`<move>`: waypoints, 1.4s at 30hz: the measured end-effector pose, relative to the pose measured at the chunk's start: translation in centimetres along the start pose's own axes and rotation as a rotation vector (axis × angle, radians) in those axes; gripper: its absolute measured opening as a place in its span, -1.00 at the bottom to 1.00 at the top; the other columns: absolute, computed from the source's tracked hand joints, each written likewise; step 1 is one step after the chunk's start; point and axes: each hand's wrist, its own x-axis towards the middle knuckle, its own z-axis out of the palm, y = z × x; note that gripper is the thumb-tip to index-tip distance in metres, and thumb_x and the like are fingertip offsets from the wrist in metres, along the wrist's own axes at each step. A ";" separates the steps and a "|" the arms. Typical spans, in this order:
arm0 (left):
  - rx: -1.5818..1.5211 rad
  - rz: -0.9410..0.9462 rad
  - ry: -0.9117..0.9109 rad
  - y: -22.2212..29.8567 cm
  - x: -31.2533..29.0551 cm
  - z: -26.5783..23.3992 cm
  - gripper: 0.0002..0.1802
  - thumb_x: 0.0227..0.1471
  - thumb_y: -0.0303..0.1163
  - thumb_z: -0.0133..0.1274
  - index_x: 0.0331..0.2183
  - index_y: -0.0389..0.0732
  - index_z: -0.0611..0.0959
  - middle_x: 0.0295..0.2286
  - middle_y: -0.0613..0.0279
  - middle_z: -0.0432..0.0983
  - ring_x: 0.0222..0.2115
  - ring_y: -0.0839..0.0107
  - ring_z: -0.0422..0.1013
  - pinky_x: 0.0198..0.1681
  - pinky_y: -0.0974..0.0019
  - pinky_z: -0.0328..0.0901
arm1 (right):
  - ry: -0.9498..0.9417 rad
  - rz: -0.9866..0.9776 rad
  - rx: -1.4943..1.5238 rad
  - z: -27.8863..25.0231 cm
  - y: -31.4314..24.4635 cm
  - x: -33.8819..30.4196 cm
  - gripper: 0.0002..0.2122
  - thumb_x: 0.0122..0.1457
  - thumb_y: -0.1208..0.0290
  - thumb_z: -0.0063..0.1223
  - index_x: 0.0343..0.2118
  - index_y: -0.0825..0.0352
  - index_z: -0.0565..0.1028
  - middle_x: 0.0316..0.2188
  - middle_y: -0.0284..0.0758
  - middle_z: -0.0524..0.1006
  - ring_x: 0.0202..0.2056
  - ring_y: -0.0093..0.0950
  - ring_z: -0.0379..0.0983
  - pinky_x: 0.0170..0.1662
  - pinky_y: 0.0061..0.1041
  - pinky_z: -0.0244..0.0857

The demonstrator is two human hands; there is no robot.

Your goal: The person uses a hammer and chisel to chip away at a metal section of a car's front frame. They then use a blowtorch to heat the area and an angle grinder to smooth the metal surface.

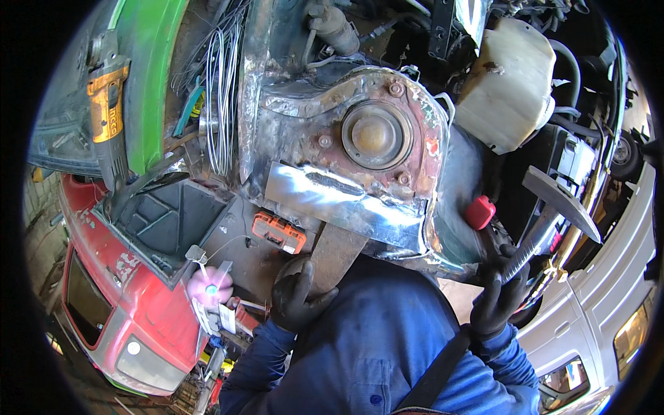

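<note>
In front of me is a worn car body part, a strut tower [429, 155] with a round mount [374, 135] and bolts on its top. A bright, bare sheet-metal patch [387, 221] lies along its near side, with a dark slot near its upper edge. My left hand [299, 299], in a black glove, grips the near end of a flat steel bar [339, 252] between thumb and finger; the bar's far end meets the patch's lower edge. Off to the right, my gloved right hand [499, 299] is closed round the handle of a hammer [561, 202], head up.
An orange case [279, 232] and a grey plastic tray [162, 225] lie to the left. A yellow angle grinder [107, 104] rests by the green panel [153, 90]. Wire rods [223, 104] stand beside the tower. At right are a whitish tank [508, 83] and a red cap [479, 212].
</note>
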 end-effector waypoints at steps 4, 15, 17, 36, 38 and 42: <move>0.070 -0.019 -0.104 0.4 0.1 -1.1 0.16 -0.04 -0.21 0.60 0.38 -0.51 0.32 -0.35 -0.25 0.64 -0.41 -0.19 0.62 -0.37 -0.14 0.49 | -0.005 0.049 0.020 -0.1 -0.1 -0.1 -0.73 0.40 0.40 -0.03 0.01 0.47 0.53 0.05 0.03 0.52 0.09 -0.05 0.49 0.20 -0.09 0.34; 0.105 0.085 -0.160 -0.3 1.6 -3.9 0.13 0.00 -0.26 0.56 0.41 -0.46 0.31 -0.36 -0.16 0.65 -0.42 -0.12 0.61 -0.39 -0.07 0.46 | -0.003 0.045 0.001 -0.1 0.1 -0.2 -0.69 0.47 0.31 -0.11 -0.01 0.48 0.52 0.02 0.01 0.50 0.04 -0.14 0.48 0.12 -0.11 0.35; 0.051 0.017 -0.175 -0.4 1.8 -3.8 0.13 -0.01 -0.27 0.56 0.43 -0.40 0.32 -0.32 -0.18 0.68 -0.40 -0.13 0.63 -0.36 -0.08 0.48 | -0.011 0.123 0.063 0.1 -0.3 -0.2 -0.68 0.48 0.30 -0.11 0.01 0.49 0.52 0.04 0.00 0.51 0.05 -0.16 0.48 0.14 -0.14 0.36; -0.671 -0.425 0.027 -1.9 -2.1 -1.2 -0.38 0.35 -0.16 0.32 0.20 -0.44 0.63 -0.11 0.09 0.74 -0.09 0.47 0.60 -0.01 0.28 0.48 | 0.141 -0.289 0.099 0.7 0.4 -2.1 -0.78 0.47 0.54 0.11 0.10 0.45 0.54 0.02 -0.20 0.59 0.05 -0.37 0.52 0.22 -0.35 0.34; -0.684 -0.356 -0.054 -3.3 -2.2 -1.6 -0.50 0.38 -0.15 0.27 0.06 -0.42 0.68 -0.25 0.24 0.64 -0.22 0.55 0.48 -0.15 0.33 0.39 | 0.172 -0.272 0.115 0.9 -0.3 -4.5 -0.79 0.40 0.59 0.21 0.05 0.43 0.56 0.03 -0.18 0.59 0.08 -0.35 0.52 0.23 -0.33 0.35; -0.548 -0.096 -0.207 -7.5 -0.7 -2.7 -0.48 0.43 -0.03 0.18 -0.12 -0.42 0.73 -0.42 0.41 0.52 -0.35 0.67 0.33 -0.29 0.37 0.32 | 0.323 -0.500 -0.128 1.8 -2.5 -11.5 -0.66 0.29 0.69 0.26 0.11 0.41 0.52 0.08 -0.17 0.56 0.06 -0.36 0.55 0.13 -0.40 0.45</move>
